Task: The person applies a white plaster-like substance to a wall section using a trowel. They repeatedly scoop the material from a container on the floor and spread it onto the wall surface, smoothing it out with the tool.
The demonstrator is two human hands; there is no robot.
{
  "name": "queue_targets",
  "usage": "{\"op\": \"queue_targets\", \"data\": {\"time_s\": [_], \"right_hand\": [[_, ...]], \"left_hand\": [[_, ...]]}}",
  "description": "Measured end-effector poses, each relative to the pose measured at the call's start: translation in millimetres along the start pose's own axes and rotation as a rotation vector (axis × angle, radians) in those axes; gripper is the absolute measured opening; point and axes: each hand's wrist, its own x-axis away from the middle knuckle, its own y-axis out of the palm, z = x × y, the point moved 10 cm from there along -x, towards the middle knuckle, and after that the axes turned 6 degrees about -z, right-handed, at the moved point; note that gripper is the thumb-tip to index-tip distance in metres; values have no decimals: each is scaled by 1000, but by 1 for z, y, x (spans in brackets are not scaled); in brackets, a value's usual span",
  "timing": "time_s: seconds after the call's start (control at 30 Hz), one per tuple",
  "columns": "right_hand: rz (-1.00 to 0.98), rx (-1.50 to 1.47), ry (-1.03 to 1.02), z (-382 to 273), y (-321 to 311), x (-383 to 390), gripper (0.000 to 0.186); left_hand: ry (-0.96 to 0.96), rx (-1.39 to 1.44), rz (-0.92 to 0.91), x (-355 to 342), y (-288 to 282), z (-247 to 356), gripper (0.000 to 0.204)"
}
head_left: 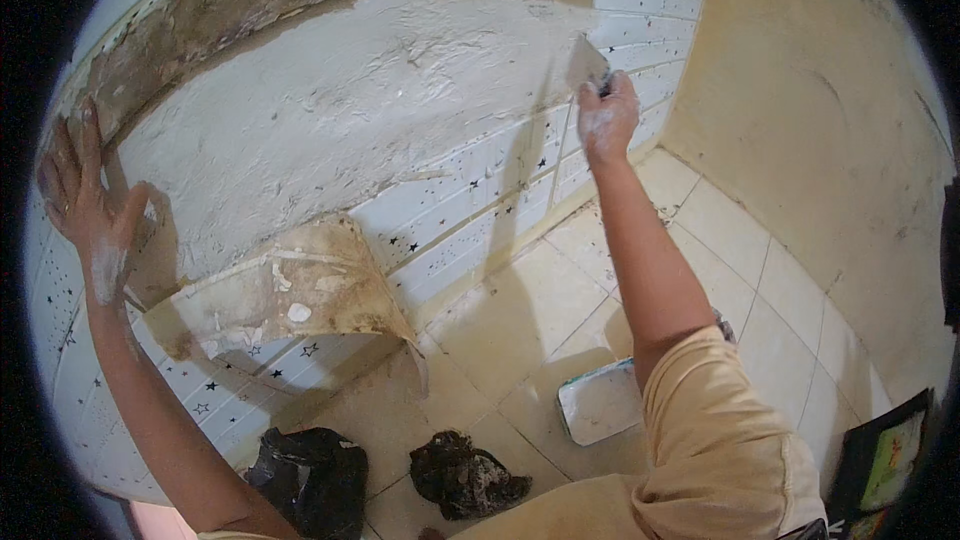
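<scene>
Findings, colours only. Plaster patch (330, 105): off-white, greyish mottling. Wall covering (470, 185): white w/ blk stars, solid & outlined. Far flap (240, 5): brn, dk blotches. Near L flap (325, 290): tan, brn stains, white spots. Scraper blade (585, 62): lt grey. R wall (820, 110): yellowish-beige, dk smudges. Floor tiles (490, 320): cream, dk joints. Near bag (337, 485): blk. Bundle (458, 480), to its R: blk w/ whitish smears. R sleeve (715, 420): tan.

Rough, matt plaster (330, 110) here at eleven o'clock, smooth metal scraper blade (585, 62) at one, crinkled plastic-looking bag (340, 475) at seven!
</scene>
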Motion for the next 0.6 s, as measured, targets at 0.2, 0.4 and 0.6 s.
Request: {"op": "queue_targets", "data": {"time_s": [0.2, 0.4, 0.6], "right_hand": [[-113, -16, 15, 41, 75, 9, 24], [-291, -243, -152, -91, 28, 55, 17], [24, 37, -58, -26, 11, -68, 18]], "left_hand": [[-50, -1, -77, -1, 4, 1, 94], [-3, -44, -97, -3, -6, 8, 97], [-5, -77, -129, -13, -2, 22, 102]]}}
